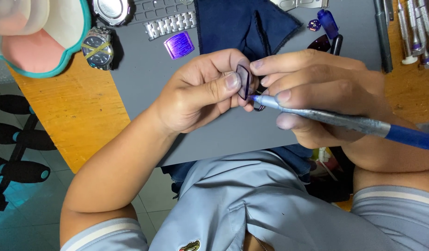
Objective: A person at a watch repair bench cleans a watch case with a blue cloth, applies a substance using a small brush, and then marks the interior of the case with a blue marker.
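The person wears a light blue polo shirt with short sleeves. Each sleeve ends in a band — pale, almost white, with a thin darker line. A small green animal patch sits on the chest. Dark blue jeans show below the shirt. Both arms are bare — no watch, no rings, no gloves.

The grey work mat lies on the orange wooden surface. Above the mat's middle, the left hand pinches the small dark-rimmed rectangular watch glass; the right hand, just beside it, sets the blue-barrelled pen tool against it. Behind the hands lies the dark blue cloth. Left of the cloth lie the purple rectangular crystal, the steel link bracelet and the steel wristwatch.
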